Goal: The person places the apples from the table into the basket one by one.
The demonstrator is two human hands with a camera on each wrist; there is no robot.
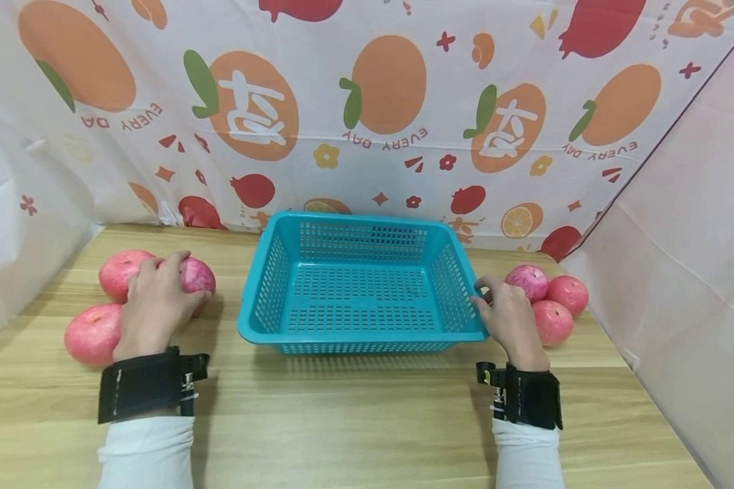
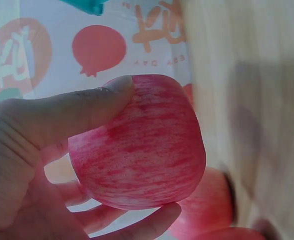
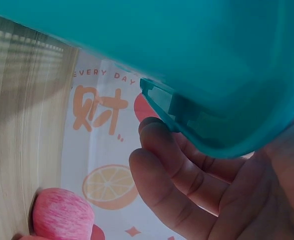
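1. Our left hand (image 1: 155, 302) has its grip around a striped apple (image 2: 144, 150), left of the teal basket (image 1: 367, 337); it is roundish, and we cannot tell where its stem points.
2. Our right hand (image 1: 509, 316) has its grip curled on the basket's right edge, near the front corner.
3. The basket opens upward, long axis left to right.
4. We see bench (image 1: 367, 421) between apple and basket, and a broad stretch nearer us; patterned cloth (image 1: 385, 163) stands just behind.
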